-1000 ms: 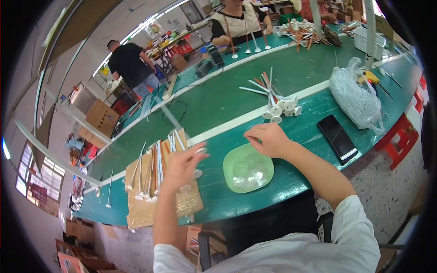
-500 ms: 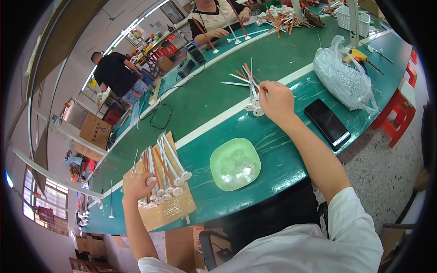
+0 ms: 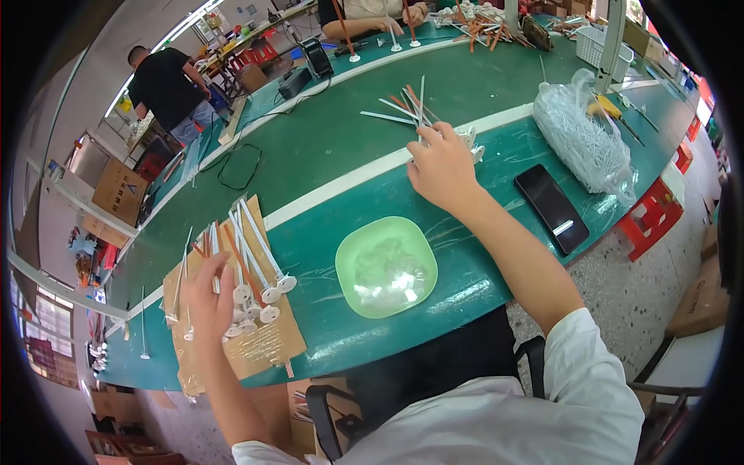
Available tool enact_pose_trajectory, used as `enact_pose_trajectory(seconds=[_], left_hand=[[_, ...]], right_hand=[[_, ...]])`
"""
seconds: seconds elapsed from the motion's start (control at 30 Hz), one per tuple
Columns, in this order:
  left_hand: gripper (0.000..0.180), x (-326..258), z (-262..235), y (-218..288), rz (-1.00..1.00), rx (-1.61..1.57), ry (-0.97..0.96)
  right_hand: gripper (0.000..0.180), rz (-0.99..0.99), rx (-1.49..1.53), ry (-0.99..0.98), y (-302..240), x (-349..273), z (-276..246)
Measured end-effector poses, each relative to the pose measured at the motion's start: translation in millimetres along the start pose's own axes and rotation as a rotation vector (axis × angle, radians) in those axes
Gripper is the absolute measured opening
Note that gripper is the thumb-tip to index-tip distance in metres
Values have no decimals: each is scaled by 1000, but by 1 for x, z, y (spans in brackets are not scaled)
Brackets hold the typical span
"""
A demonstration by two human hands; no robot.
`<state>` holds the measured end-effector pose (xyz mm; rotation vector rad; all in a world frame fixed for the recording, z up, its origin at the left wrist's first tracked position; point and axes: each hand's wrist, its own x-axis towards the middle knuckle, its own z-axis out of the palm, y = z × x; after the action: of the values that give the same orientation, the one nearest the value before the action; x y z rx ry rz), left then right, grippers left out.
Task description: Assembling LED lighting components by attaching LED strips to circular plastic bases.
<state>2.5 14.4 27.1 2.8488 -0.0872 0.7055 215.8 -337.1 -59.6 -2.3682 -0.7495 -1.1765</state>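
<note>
My left hand (image 3: 209,298) is over thin white and orange sticks with round white discs (image 3: 286,284) at their ends, lying on a brown cardboard sheet (image 3: 271,341). Its fingers are smeared, so whether they grip a stick cannot be told. Beside that hand, another disc-ended stick (image 3: 183,271) lies at the cardboard's left side. Farther right, my right hand (image 3: 446,167) closes over the middle of a bunch of similar sticks (image 3: 391,113). White discs stick out on its right, and the shafts fan up to the left. Its fingertips are partly hidden.
A light green bowl (image 3: 353,283) with clear, shiny contents stands between my hands. To the right are a black phone (image 3: 551,208), a clear bag of white sticks (image 3: 581,139) and a yellow-handled tool (image 3: 608,106). A co-worker's hands (image 3: 387,23) are across the table. A black cable (image 3: 225,167) crosses the far left.
My right hand has shifted left and turned with the bunch; its discs now show on the hand's right. My left hand has moved across the sticks on the cardboard. The view has shifted too.
</note>
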Motion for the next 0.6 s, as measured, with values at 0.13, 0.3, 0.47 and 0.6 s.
enact_pose_trajectory(seconds=[0.13,0.3,0.47,0.6], left_hand=[[18,20,45,55,186,-488,71],[22,46,96,97,424,-388,-15],[41,28,119,94,328,-553,203],[56,23,117,92,296,-641,172]], right_hand=[[14,-6,-209,-90,-7,-7,3],[12,-102,-211,-100,-10,-6,4],[16,8,704,-38,-45,-4,-16],[18,-42,914,-94,-68,-10,-40]])
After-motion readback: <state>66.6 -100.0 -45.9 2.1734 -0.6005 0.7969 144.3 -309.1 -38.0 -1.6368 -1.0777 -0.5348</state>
